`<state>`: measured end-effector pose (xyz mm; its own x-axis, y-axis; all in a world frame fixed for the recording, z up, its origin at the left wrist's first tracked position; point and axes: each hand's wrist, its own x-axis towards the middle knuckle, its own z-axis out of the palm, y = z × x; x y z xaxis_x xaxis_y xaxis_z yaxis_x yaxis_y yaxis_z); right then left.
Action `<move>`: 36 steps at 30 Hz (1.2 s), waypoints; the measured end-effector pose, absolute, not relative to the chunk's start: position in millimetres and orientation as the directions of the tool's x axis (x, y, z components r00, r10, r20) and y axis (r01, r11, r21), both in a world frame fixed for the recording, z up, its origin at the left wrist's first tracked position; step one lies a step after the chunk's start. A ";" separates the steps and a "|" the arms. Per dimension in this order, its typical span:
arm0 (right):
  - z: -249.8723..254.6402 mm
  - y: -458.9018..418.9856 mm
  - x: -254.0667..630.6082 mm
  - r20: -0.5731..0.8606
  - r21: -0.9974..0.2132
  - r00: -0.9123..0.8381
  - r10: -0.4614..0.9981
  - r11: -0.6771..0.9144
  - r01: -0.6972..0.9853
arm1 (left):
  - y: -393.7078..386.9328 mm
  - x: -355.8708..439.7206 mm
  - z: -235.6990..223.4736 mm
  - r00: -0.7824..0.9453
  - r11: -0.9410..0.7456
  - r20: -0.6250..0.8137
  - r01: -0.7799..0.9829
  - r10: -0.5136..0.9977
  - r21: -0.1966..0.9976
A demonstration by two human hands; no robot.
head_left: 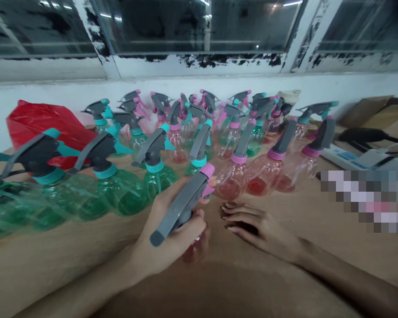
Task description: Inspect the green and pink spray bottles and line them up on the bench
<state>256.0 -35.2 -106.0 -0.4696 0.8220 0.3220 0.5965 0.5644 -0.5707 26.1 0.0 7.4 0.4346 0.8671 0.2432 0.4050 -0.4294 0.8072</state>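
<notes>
My left hand (167, 238) is wrapped round a spray bottle (197, 248) with a red-tinted body, a grey lever and a pink nozzle. Its trigger head tilts up toward the far right, and my palm hides much of the neck. To the right, my right hand (262, 225) rests on the wooden table (245, 282), fingers loosely stretched and holding nothing. Just beyond the hands stand green spray bottles (122, 192) with teal collars and pink-collared spray bottles (230, 179) with clear reddish bodies.
More spray bottles crowd the back of the table. A red plastic bag (46, 119) lies at the far left. At right are a power strip (361, 154), a dark object (365, 134) and a cardboard box (374, 112). A windowed wall (199, 70) bounds the far side.
</notes>
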 end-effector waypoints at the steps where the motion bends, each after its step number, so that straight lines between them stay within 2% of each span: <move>1: -106.5 -34.9 256.4 0.326 -0.572 -0.470 0.820 0.567 0.593 | -0.7 26.6 8.4 0.445 -0.409 0.224 0.381 0.867 0.829; 5: -107.6 -34.6 257.0 0.324 -0.576 -0.474 0.819 0.568 0.588 | -1.2 27.1 9.9 0.489 -0.360 0.167 0.333 0.856 0.871; 36: -102.2 -35.8 255.9 0.304 -0.569 -0.479 0.823 0.560 0.601 | 3.1 24.1 5.8 0.515 -0.396 0.182 0.344 0.837 0.851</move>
